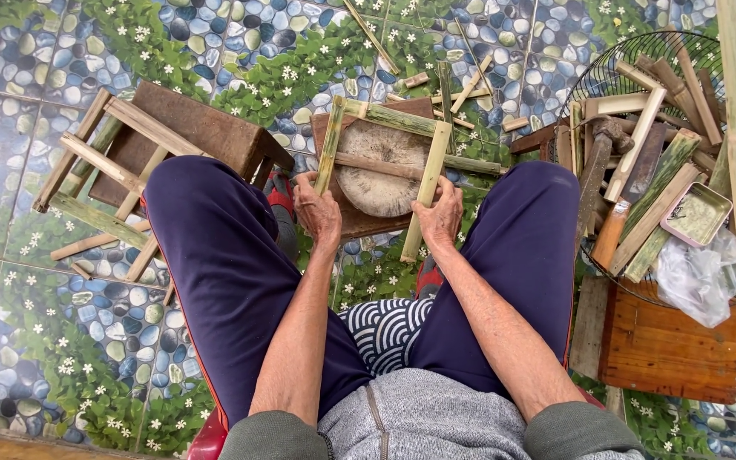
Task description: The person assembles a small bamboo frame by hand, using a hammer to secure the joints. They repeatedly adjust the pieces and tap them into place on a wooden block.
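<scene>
Seated, we grip a bamboo frame (382, 162) by its side rails, left hand (317, 211) and right hand (441, 215) clenched, pressing it onto a round wooden block (381, 183); assembly seems underway, needing steady alignment.

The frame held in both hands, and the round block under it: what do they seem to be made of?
The green rectangular frame looks like split bamboo: green skin, pale cut faces, unfinished. The round pale block seems raw wood, its top rough and worn. Left hand and right hand grip the frame's side strips.
</scene>
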